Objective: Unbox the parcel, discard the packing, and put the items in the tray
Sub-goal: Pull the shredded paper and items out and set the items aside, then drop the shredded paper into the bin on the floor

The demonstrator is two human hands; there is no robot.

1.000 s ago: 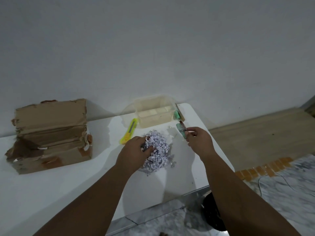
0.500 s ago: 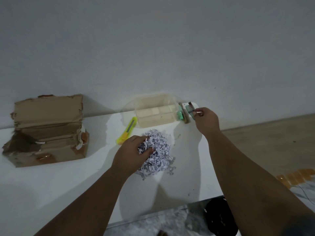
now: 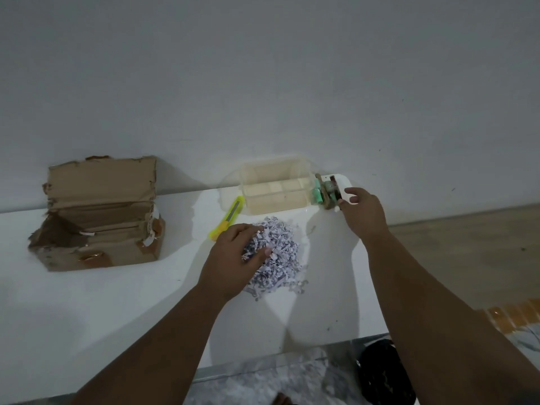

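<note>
1. The left hand (image 3: pixel 233 260) is pressing down on the shredded paper packing (image 3: pixel 274 255), its fingers (image 3: pixel 248 229) curling into the heap on the white bench (image 3: pixel 117 302).
2. The right hand (image 3: pixel 361 214) is hovering with fingers (image 3: pixel 352 197) spread apart, just touching the small items (image 3: pixel 325 194) lying beside the clear tray (image 3: pixel 274 190).
3. A yellow cutter (image 3: pixel 228 222) is lying just beyond the left fingers.
4. The torn cardboard parcel (image 3: pixel 99 211) is sitting well to their left.
</note>
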